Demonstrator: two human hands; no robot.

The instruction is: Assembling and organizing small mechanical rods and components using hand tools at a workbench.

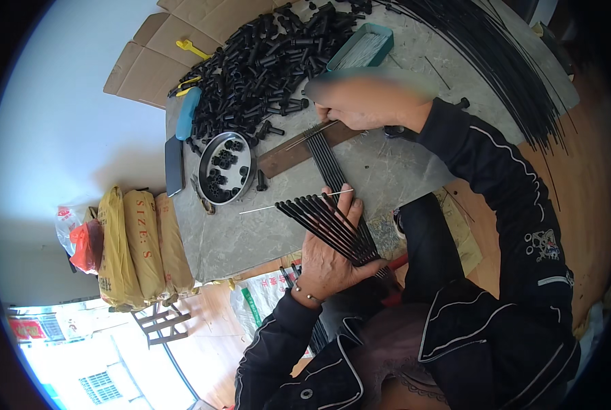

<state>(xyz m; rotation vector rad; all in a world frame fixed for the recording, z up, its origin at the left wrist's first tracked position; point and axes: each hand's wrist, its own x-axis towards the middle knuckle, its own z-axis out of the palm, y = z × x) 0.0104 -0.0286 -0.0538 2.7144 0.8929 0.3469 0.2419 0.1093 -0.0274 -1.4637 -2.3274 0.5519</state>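
Both hands grip the black rods (332,219): your left hand (329,256) clamps the near fan, right hand (360,109) pinches far ends, axis running away from you.

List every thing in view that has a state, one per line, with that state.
left hand: gripping a fanned bundle of black rods
black rods: fanned out, far ends on the table
right hand: pinching the rods' far ends over a wooden strip
wooden strip: flat under the rods
round metal tin: open, partly filled with black plastic parts
teal tray: open, holding thin wires
cardboard box: flattened
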